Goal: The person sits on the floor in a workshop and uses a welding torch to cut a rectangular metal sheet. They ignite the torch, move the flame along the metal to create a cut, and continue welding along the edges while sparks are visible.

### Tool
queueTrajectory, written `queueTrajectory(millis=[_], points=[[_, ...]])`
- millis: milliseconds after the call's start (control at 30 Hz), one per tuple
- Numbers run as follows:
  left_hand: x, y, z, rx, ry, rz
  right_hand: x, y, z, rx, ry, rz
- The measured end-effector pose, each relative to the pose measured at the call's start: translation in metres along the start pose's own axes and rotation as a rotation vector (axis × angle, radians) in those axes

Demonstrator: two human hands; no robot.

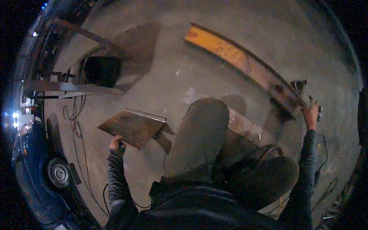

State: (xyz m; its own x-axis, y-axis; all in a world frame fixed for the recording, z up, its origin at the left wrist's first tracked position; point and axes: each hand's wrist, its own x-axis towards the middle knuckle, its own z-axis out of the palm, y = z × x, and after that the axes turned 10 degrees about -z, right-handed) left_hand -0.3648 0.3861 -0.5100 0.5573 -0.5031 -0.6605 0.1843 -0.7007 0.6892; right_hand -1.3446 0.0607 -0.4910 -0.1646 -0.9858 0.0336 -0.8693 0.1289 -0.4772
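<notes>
My left hand [116, 142] is closed on the near edge of a rusty brown metal plate [132, 128], held tilted left of my knee. A bright bare strip runs along the plate's far edge. Something small and greenish shows by that hand, too small to name. My right hand [311, 114] is at the near right end of a long steel beam [245, 61], orange at its far end and rusty toward me. Its fingers are bent around a small greyish metal piece that I cannot make out. A dark clamp-like piece [299, 86] is just beyond that hand.
A metal stand [88, 89] with a black round-mouthed container [102, 71] is at the left. Cables [76, 128] trail over the concrete floor. A dark blue vehicle [34, 172] is parked far left. A flat pale-brown bar [251, 126] lies beside my bent knee.
</notes>
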Motion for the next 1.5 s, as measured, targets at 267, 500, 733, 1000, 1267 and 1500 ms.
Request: queueTrajectory(millis=[267, 500, 733, 1000, 1267, 1500], points=[[-0.021, 0.019, -0.002, -0.339, -0.115, -0.048, 0.006, 0.004, 0.113, -0.469, -0.335, -0.295], [-0.022, 0.042, -0.008, -0.353, 0.011, -0.139, -0.017, 0.011, 0.141, -0.529, -0.54, -0.328], [-0.006, 0.055, 0.034, -0.347, -0.125, -0.291, -0.028, 0.006, 0.105, -0.621, -0.558, -0.431], [0.019, 0.03, -0.031, 0.25, 0.05, 0.382, -0.122, -0.044, 0.148, -0.415, -0.227, -0.401], [-0.079, 0.09, 0.064, -0.559, -0.312, 0.014, -0.136, -0.03, 0.101, 0.016, -0.296, -0.099], [-0.106, 0.205, 0.223, -0.498, -0.466, 0.044, -0.162, -0.008, -0.005, 0.319, -0.295, 0.042]])
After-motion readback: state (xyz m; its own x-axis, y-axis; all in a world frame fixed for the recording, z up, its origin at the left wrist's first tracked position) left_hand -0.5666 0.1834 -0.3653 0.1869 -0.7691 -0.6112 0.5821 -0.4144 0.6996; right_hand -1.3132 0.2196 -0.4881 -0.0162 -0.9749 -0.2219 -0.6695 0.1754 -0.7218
